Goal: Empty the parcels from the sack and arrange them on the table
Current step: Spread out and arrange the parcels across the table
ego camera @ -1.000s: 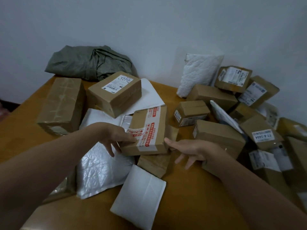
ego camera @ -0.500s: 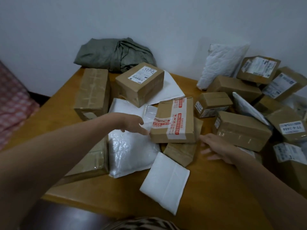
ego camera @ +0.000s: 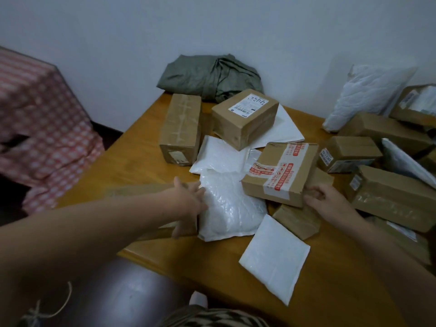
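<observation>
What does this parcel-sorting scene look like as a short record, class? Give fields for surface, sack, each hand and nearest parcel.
surface: orange-brown wooden table
sack: crumpled grey-green fabric sack, far edge by wall
left hand: spread on white bubble mailer, left edge
right hand: curled at brown cardboard box with red-and-white tape; grip unclear
nearest parcel: flat white padded envelope

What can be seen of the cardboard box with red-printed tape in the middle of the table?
The cardboard box is brown, flat and rectangular, sealed with white tape printed in red that crosses its top and folds down the near side. It lies tilted, propped on a brown taped parcel, with its left end over a white bubble mailer. The right hand has curled fingers at its near right corner; whether they grip it is unclear.
</observation>
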